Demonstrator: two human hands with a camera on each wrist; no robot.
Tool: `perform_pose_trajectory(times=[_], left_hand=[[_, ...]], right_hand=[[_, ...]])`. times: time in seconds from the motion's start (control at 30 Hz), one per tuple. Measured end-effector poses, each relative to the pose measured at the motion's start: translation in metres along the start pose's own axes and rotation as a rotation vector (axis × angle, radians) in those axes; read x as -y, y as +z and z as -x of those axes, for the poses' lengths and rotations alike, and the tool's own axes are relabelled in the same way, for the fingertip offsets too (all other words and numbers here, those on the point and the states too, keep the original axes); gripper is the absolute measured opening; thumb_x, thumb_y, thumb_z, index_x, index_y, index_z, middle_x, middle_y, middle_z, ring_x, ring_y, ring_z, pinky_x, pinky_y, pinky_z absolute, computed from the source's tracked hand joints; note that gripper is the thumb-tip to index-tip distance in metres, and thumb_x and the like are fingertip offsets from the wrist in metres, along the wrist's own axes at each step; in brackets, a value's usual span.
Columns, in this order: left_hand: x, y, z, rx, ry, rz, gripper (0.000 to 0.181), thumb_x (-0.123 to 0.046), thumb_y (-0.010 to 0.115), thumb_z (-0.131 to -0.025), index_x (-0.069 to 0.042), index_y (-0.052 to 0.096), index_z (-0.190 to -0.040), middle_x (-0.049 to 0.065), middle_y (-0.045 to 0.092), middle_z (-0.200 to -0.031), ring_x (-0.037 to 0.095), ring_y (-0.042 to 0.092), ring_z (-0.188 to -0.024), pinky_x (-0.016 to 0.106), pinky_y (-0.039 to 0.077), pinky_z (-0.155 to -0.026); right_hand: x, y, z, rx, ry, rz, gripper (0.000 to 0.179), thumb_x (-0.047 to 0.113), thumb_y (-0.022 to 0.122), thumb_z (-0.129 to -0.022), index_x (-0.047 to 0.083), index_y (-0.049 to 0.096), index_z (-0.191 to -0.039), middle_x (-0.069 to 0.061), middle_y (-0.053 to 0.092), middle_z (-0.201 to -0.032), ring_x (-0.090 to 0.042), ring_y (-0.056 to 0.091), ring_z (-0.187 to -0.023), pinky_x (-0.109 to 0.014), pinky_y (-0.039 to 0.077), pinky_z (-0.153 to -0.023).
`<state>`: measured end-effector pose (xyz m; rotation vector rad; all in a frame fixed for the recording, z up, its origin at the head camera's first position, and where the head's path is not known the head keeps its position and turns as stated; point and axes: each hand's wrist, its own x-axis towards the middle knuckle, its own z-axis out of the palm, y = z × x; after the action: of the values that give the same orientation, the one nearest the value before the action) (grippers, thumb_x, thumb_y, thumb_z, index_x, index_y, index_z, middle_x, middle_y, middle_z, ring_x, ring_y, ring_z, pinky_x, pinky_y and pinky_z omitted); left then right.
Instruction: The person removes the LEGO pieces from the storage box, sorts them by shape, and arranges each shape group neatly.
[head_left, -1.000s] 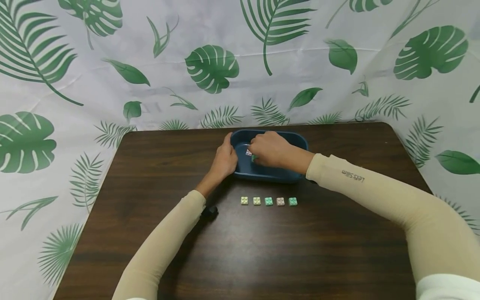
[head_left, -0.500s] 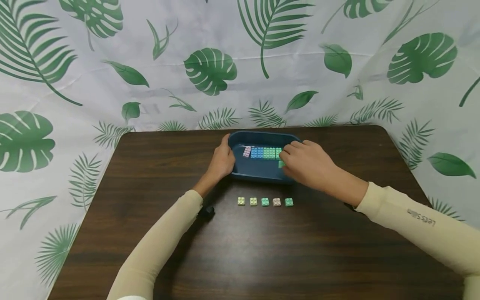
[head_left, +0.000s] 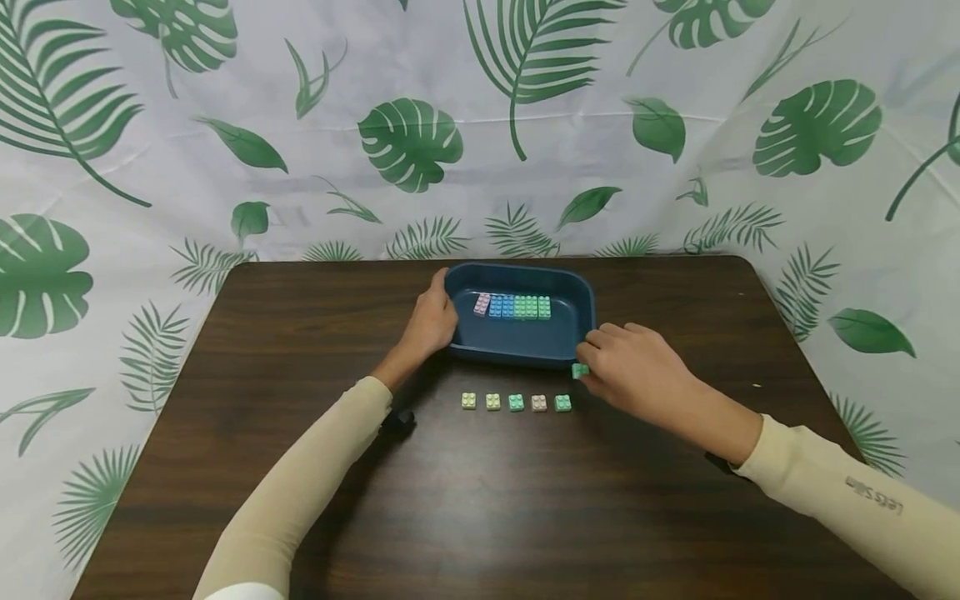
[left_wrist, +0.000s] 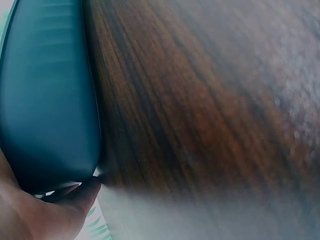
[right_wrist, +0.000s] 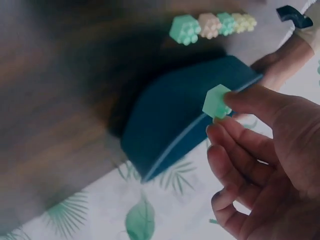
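Observation:
My right hand (head_left: 637, 371) pinches a small green toy brick (right_wrist: 216, 101) between thumb and forefinger, just off the front right corner of a dark blue tray (head_left: 517, 340). Meanwhile the left hand (head_left: 431, 321) grips the tray's left end, thumb and fingers at its wall in the left wrist view. Inside the tray, a pink brick (head_left: 482, 303), blue bricks (head_left: 502, 306) and light green bricks (head_left: 532, 307) lie side by side. In front of it runs a row of small square bricks: two yellow (head_left: 481, 402), a teal (head_left: 516, 402), a peach (head_left: 539, 403) and a green one (head_left: 563, 403) at the right end.
Everything stands on a dark wood-grain table (head_left: 480, 500). Behind its far edge hangs a white cloth (head_left: 315, 192) with green leaf prints. A black device (head_left: 401, 421) sits at the left wrist, close over the tabletop.
My right hand has come out of the tray, moving right and toward me with the green brick. The bricks inside now show fully. The left hand keeps its grip on the tray.

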<state>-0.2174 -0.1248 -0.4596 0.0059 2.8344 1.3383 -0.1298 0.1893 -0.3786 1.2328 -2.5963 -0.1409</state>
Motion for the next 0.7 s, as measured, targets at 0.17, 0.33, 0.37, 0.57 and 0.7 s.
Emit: perform_pose_trajectory(times=[0.17, 0.33, 0.37, 0.57, 0.7], left_hand=[[0.001, -0.001, 0.0, -0.004, -0.005, -0.011, 0.059, -0.007, 0.033, -0.109, -0.007, 0.024, -0.167, 0.007, 0.054, -0.084, 0.032, 0.064, -0.099, 0.048, 0.052, -0.094], [-0.001, -0.001, 0.0, 0.003, -0.014, -0.013, 0.059, -0.008, 0.032, -0.11, -0.008, 0.023, -0.167, 0.012, 0.059, -0.09, 0.032, 0.065, -0.105, 0.049, 0.053, -0.097], [-0.001, 0.0, 0.0, 0.007, -0.013, -0.012, 0.059, -0.008, 0.032, -0.11, -0.008, 0.022, -0.168, 0.014, 0.06, -0.09, 0.033, 0.066, -0.105, 0.049, 0.053, -0.096], [-0.002, 0.001, -0.001, -0.005, -0.012, -0.022, 0.058, -0.008, 0.032, -0.11, -0.007, 0.023, -0.167, 0.023, 0.07, -0.116, 0.033, 0.066, -0.121, 0.051, 0.053, -0.104], [-0.001, 0.002, -0.001, -0.009, -0.016, -0.025, 0.057, -0.008, 0.033, -0.11, -0.007, 0.024, -0.167, 0.02, 0.07, -0.112, 0.032, 0.066, -0.12, 0.051, 0.053, -0.103]], right_hand=[[0.003, 0.014, 0.01, 0.059, 0.006, -0.043, 0.029, 0.028, 0.096, -0.077, 0.013, 0.074, -0.089, 0.0, 0.071, -0.086, -0.018, 0.064, -0.081, -0.031, 0.048, -0.063], [0.006, 0.029, 0.02, 0.1, 0.011, -0.084, 0.024, 0.028, 0.094, -0.081, 0.017, 0.074, -0.087, 0.004, 0.066, -0.081, -0.015, 0.061, -0.078, -0.028, 0.045, -0.062], [0.006, 0.031, 0.022, 0.103, 0.011, -0.086, 0.023, 0.028, 0.093, -0.081, 0.017, 0.073, -0.086, 0.005, 0.065, -0.08, -0.014, 0.06, -0.077, -0.028, 0.044, -0.062], [0.007, 0.043, 0.026, 0.091, 0.013, -0.085, 0.024, 0.028, 0.094, -0.08, 0.019, 0.072, -0.082, 0.005, 0.063, -0.077, -0.014, 0.061, -0.076, -0.03, 0.047, -0.063], [0.006, 0.048, 0.026, 0.091, 0.013, -0.094, 0.025, 0.028, 0.094, -0.08, 0.019, 0.071, -0.082, 0.004, 0.064, -0.078, -0.014, 0.061, -0.075, -0.031, 0.05, -0.063]])
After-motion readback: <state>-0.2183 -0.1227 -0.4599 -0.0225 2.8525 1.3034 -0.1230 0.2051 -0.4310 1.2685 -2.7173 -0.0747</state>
